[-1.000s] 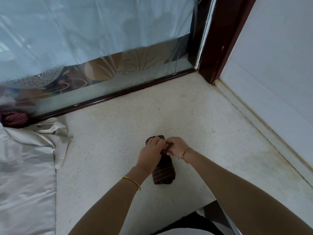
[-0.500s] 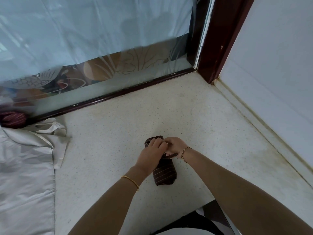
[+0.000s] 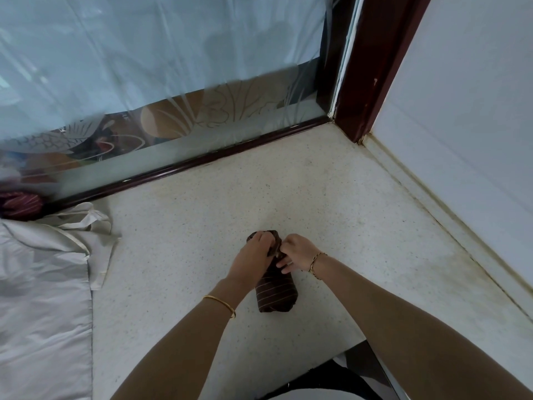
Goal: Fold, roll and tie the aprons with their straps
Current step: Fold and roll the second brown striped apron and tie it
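On the speckled counter (image 3: 184, 255), your left hand (image 3: 253, 256) and right hand (image 3: 297, 255) both pinch the strap (image 3: 275, 249) atop the rolled striped apron (image 3: 275, 293) — fingers curled tight.

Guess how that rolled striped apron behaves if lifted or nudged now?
Probably light and squashy: the rolled apron is a tight fabric cylinder. Lying sideways on the smooth counter, it may roll if nudged. It could loosen: left hand grips it while right hand pinches its strap, apparently mid-tie.
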